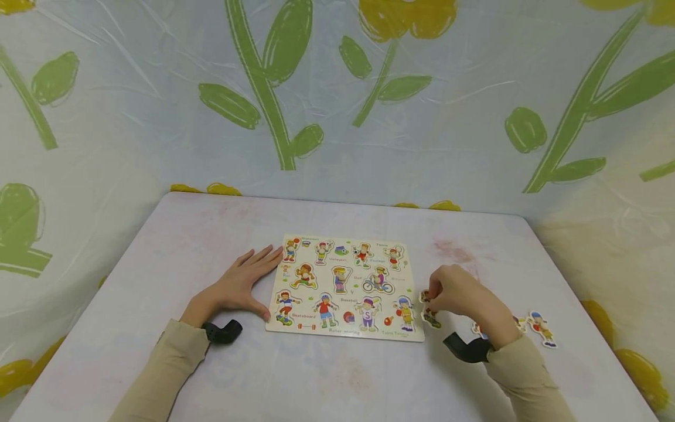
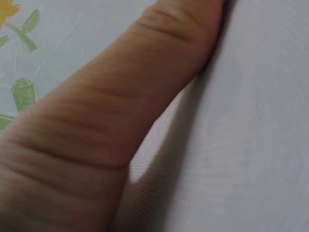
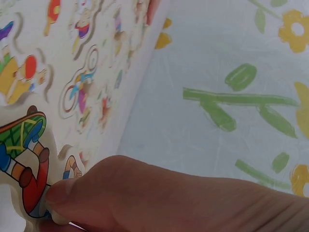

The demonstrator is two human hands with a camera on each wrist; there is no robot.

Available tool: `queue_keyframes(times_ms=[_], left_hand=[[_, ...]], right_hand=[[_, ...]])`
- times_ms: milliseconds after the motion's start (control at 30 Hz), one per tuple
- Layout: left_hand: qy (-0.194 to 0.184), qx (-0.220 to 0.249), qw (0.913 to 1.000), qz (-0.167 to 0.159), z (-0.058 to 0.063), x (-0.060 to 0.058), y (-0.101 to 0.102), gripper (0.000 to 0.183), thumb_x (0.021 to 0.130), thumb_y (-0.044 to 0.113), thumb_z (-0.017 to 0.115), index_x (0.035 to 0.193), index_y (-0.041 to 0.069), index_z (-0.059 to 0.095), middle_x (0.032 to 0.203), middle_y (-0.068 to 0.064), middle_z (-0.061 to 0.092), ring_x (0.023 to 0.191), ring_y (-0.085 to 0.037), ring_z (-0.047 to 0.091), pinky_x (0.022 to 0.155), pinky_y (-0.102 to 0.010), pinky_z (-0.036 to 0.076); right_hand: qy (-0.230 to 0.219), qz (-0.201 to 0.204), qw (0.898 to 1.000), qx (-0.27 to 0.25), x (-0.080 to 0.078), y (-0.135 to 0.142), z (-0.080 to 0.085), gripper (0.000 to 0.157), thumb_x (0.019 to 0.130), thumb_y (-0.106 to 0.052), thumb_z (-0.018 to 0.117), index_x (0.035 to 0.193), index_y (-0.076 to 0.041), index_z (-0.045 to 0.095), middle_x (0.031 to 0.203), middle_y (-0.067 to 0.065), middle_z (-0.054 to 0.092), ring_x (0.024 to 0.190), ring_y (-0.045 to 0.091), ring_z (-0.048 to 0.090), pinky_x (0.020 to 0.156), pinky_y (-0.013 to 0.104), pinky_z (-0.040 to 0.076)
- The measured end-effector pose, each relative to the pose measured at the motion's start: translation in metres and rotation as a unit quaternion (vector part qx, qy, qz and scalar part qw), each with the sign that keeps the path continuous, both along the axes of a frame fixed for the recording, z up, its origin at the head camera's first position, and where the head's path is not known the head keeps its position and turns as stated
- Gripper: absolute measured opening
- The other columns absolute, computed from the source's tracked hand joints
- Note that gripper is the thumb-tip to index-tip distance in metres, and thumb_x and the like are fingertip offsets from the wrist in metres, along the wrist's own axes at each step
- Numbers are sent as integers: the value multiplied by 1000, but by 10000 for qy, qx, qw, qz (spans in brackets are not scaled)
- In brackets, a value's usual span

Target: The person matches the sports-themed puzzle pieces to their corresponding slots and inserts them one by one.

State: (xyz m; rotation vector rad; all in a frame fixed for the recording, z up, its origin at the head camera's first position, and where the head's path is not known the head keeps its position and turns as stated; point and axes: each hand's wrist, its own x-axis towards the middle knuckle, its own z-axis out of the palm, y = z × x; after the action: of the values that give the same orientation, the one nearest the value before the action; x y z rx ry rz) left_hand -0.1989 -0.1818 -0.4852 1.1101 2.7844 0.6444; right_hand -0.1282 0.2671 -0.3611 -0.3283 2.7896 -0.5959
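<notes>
A wooden puzzle board (image 1: 345, 346) printed with sports figures lies flat on the table. My left hand (image 1: 239, 284) is spread beside the board's left side, fingertips and thumb right at its edge. In the left wrist view a single digit (image 2: 111, 96) fills much of the picture. My right hand (image 1: 466, 296) is just off the board's right side and pinches a skateboarder puzzle piece (image 1: 432, 318) between thumb and fingers. Seen from the right wrist, the skateboarder piece (image 3: 36, 179) shows a green skateboard and a red shirt, its lower part covered by the thumb (image 3: 111, 193).
Several loose puzzle pieces lie to the right, partly hidden behind my right wrist; one shows a figure in a blue cap (image 1: 542, 330). The pale table (image 1: 337, 381) is backed by a hanging sheet (image 1: 422, 146) with green leaves and yellow flowers.
</notes>
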Motion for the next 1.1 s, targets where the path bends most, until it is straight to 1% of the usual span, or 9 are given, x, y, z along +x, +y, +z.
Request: queue_keyframes(times_ms=[133,300,600,767,1000,1100], left_hand=[[-24,-54,10000,43,0,0,1,139,54,87,70,160,13,19,166,-1,13,152,-27,6,120,-52,3],[-20,-28,10000,36,1,1,1,139,54,86,70,159,12,20,166,-2,14,152,-28,7,120,-53,4],[-15,-58,10000,40,0,0,0,139,54,88,69,159,12,19,166,-1,13,152,-28,7,120,-53,4],[13,-110,9999,62,2,1,0,139,54,89,68,159,12,20,166,-1,13,152,-28,7,120,-52,4],[89,142,9998,-84,7,2,1,139,52,82,75,157,6,24,165,-7,19,151,-32,12,118,-56,9],[174,160,9997,-102,7,2,2,139,52,81,76,157,4,26,164,-9,21,150,-34,14,117,-58,10]], right_hand=[[96,155,9998,-90,-2,-11,6,17,69,-3,78,64,-9,62,63,-2,56,59,14,48,52,29,41],[110,304,9994,-121,-5,-25,13,17,71,-2,77,65,-9,63,64,-2,57,59,14,48,53,29,41],[150,499,9986,-63,-16,-48,20,16,71,-2,76,66,-10,63,67,-1,57,61,15,49,54,29,42],[137,595,9981,-63,-20,-63,23,16,72,-1,76,67,-10,64,68,0,58,61,15,50,54,29,44],[128,768,9969,-145,-22,-85,30,16,72,0,76,67,-9,64,70,1,58,62,16,50,54,29,44],[98,793,9967,-144,-24,-94,31,16,72,0,77,67,-9,65,69,1,59,60,15,50,53,29,44]])
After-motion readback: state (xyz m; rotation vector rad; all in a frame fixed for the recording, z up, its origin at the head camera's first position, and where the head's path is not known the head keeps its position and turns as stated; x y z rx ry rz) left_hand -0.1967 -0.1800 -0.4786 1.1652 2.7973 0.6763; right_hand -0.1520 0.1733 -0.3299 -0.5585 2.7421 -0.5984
